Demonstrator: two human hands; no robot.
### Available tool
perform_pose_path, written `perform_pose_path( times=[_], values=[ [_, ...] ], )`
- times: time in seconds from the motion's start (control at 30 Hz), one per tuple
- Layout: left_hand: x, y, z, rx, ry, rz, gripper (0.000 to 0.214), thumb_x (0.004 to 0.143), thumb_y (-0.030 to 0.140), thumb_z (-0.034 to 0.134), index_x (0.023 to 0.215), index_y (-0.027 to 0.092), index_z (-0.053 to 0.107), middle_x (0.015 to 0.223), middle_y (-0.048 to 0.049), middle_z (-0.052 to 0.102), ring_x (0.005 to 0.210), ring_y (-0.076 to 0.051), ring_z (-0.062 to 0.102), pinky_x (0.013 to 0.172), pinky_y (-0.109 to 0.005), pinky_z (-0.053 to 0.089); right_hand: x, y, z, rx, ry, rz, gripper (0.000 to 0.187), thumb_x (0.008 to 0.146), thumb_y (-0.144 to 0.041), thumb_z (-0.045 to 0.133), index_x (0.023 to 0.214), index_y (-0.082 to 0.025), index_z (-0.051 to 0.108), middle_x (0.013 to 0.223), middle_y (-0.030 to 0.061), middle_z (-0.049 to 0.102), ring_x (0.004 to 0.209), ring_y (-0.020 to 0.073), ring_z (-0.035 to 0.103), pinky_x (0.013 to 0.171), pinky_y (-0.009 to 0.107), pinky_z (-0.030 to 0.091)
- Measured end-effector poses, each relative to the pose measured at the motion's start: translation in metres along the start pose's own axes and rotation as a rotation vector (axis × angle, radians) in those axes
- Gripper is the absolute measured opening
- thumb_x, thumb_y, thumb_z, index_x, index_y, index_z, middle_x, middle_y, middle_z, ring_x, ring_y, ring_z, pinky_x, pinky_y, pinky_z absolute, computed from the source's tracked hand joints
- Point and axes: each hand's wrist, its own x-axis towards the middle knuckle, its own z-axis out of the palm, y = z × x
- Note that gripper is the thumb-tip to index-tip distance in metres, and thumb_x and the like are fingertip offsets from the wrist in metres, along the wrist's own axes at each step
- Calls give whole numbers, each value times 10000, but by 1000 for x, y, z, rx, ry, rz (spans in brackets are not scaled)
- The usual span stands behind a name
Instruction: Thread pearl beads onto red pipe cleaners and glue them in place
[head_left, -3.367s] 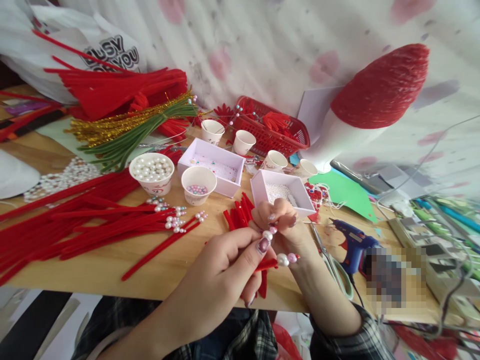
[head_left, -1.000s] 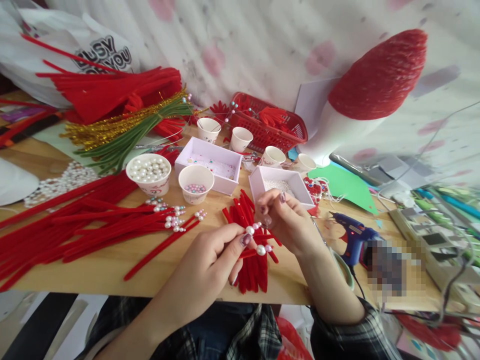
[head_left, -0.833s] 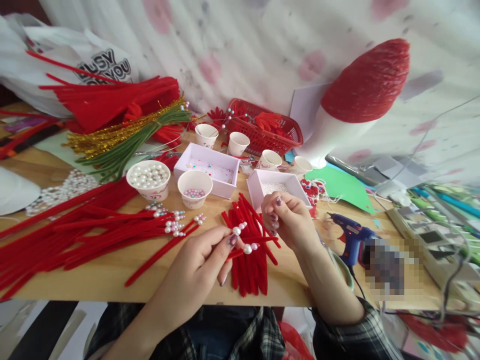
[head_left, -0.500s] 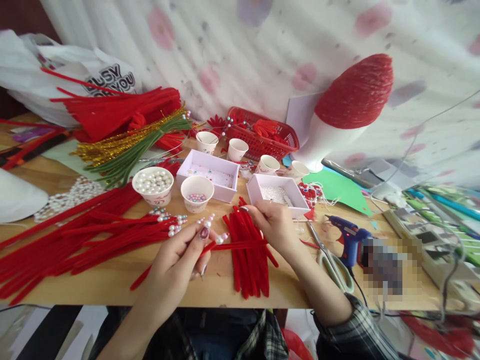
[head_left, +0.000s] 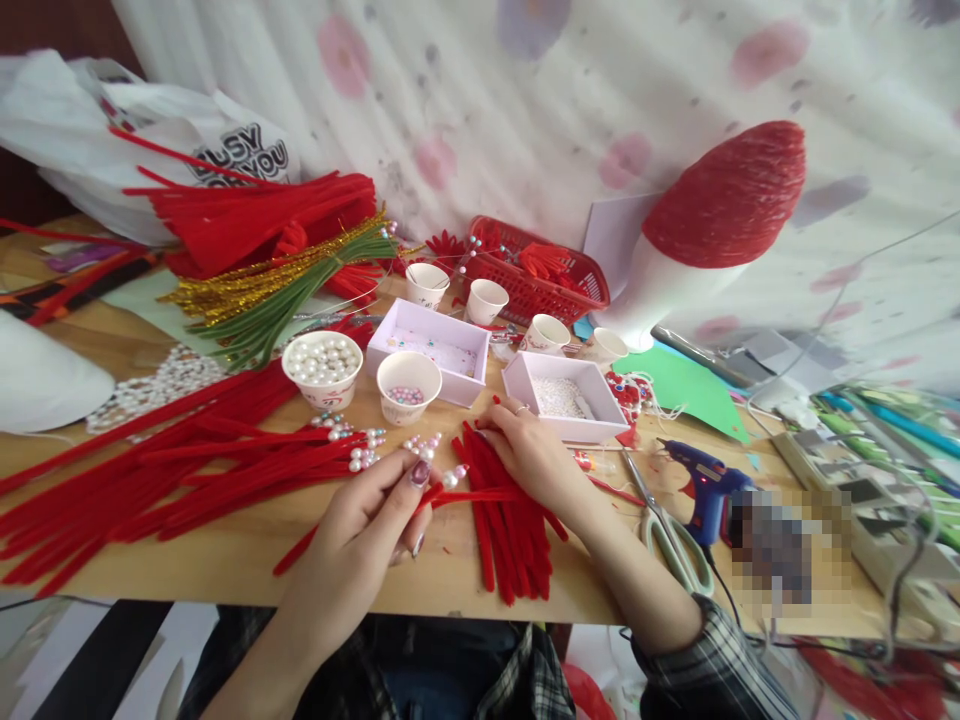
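Note:
My left hand (head_left: 371, 515) is closed in a pinch around red pipe cleaners, whose tips carry pearl beads (head_left: 454, 477). One red stem stretches from these fingers to the right, passing below my right wrist. A pile of short red pipe cleaners (head_left: 517, 550) lies on the table. Over its far end is my right hand (head_left: 525, 445), fingers bent and closed on a red pipe cleaner at the top of the pile; the fingertips are partly hidden. More bead-tipped red pipe cleaners (head_left: 247, 470) are spread out to the left of my left hand.
Paper cups of white pearls (head_left: 324, 395) and small coloured beads (head_left: 409, 405) stand behind my hands, beside lilac boxes (head_left: 465, 390). To the right lie scissors (head_left: 679, 550) and a blue glue gun (head_left: 701, 480). A red basket (head_left: 589, 292) and a red-wrapped cone (head_left: 724, 200) are farther back.
My right hand has come down onto the far end of the pile, its fingers curling lower. My left hand keeps its pinch. The whole view has shifted slightly.

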Motion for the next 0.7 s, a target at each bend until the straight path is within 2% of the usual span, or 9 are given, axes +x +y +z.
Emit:
perform_pose_path(
  times=[0.17,0.4,0.53,0.7],
  values=[
    [0,-2,0,0,20,12,323,851,486,623,774,180,556,533,70,405,492,-66,304,455,-190,192,0,-2,0,-17,-39,14,168,976,-129,487,969,-148,654,992,96,613,828,204,610,785,337,453],
    [1,-1,-15,-18,130,50,342,823,518,647,862,179,625,522,69,409,482,-65,281,460,-183,180,3,1,-4,10,-63,1,207,940,-40,491,964,-146,667,1001,97,654,918,206,626,840,316,459],
    [-1,-2,-17,-27,124,42,349,814,516,663,866,172,638,524,64,417,480,-61,274,458,-185,178,3,0,-8,5,-104,-22,202,903,-20,542,966,-161,674,1004,77,661,902,193,635,843,307,460],
    [0,-4,-13,-51,106,19,341,803,516,677,817,180,621,516,68,410,478,-57,255,460,-187,163,3,-9,-11,-51,-136,-6,180,941,-68,506,917,-147,666,959,86,643,831,198,629,775,308,446]
  ],
)
